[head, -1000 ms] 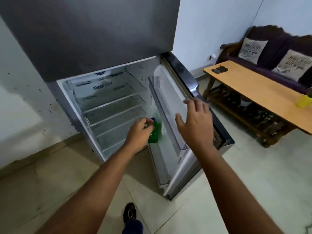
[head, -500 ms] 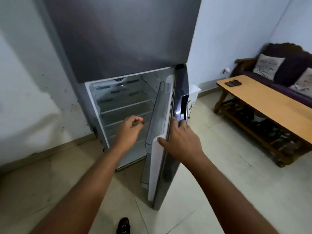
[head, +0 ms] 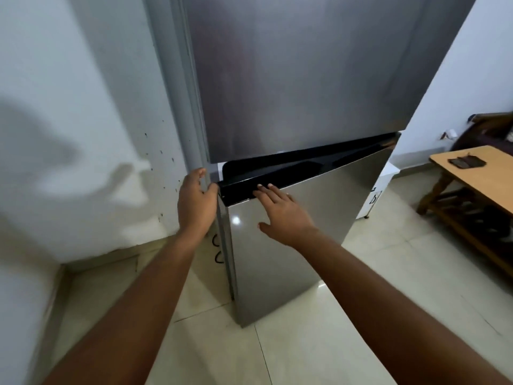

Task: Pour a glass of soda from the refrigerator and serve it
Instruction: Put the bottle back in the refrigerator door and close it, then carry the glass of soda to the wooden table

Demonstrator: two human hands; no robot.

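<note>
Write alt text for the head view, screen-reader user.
A person's right hand presses flat on the steel lower fridge door, nearly shut, while the left hand sits at the door's upper left corner by the fridge's edge. A wooden table stands at right on a tiled floor. No soda bottle is visible.
</note>
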